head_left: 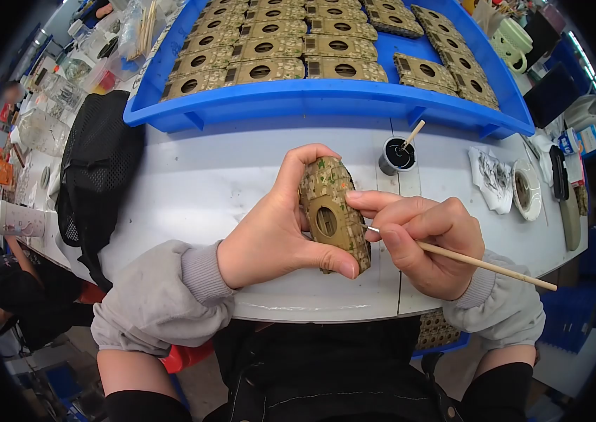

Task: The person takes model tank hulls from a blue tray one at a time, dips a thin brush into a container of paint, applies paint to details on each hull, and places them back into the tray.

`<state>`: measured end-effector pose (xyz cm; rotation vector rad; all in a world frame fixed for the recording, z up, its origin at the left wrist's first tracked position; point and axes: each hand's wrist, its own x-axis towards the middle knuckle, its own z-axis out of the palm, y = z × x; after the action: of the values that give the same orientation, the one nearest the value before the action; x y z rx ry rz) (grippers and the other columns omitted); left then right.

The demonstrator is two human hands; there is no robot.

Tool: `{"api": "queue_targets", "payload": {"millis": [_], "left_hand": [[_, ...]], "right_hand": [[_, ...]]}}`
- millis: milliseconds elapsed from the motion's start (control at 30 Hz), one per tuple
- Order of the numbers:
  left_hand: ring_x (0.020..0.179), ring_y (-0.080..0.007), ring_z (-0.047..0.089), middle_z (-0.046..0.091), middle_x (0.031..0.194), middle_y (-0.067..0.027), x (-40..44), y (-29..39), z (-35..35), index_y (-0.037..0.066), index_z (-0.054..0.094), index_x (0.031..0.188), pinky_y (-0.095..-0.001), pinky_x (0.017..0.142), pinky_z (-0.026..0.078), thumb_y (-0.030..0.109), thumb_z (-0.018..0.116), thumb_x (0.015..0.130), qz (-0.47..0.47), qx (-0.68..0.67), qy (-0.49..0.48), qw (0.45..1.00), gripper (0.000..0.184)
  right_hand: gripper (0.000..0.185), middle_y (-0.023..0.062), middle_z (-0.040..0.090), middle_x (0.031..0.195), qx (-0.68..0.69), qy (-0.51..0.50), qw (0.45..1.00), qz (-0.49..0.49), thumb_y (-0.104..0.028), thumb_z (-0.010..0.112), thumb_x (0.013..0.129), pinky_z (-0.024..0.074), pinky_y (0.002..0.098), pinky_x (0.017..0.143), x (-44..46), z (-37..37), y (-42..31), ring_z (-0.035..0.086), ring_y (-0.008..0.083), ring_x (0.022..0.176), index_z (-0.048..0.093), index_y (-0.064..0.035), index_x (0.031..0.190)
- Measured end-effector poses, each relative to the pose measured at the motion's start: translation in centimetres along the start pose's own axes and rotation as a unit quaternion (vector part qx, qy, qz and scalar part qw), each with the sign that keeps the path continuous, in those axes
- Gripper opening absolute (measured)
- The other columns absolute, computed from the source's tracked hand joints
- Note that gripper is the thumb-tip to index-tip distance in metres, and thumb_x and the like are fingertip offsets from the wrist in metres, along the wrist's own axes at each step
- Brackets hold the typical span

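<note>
My left hand [263, 239] is closed around a camouflage-painted model tank hull [322, 193], its thumb along the near end and its fingers at the far end. The hull is tilted, showing a round opening on top. A thin paintbrush [484, 264] with a pale wooden handle is pinched in my right hand [428, 243]. The brush's tip is at the right side of the hull, and my right index finger rests against the hull's edge. Beyond my hands stands a small cup of black paint [397, 156] with a wooden stick [414, 133] in it.
A blue tray [263, 95] at the back holds several rows of similar hulls. A black mesh bag [97, 162] lies at left. At right are a stained tissue [489, 177] and a white dish [527, 190]. Another person [27, 281] is at far left.
</note>
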<state>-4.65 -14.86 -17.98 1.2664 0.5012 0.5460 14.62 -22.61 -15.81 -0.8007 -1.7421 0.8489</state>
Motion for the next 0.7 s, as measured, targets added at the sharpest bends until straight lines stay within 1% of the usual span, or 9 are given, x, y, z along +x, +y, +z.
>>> {"api": "queue_targets", "payload": {"millis": [700], "left_hand": [[0.093,-0.0227,0.059,0.049,0.110,-0.0127,0.01,0.01,-0.01,0.013,0.021,0.129,-0.0336,0.080,0.055,0.011,0.090,0.050,0.000,-0.004,-0.002,1.000,0.105]], "right_hand": [[0.020,0.0173,0.062,0.086,-0.010,0.001,1.000,-0.007,0.009,0.052,0.086,0.0515,0.0475,0.085,-0.06,0.02,0.08,0.058,0.0437,0.103,0.038,-0.0045,0.091]]}}
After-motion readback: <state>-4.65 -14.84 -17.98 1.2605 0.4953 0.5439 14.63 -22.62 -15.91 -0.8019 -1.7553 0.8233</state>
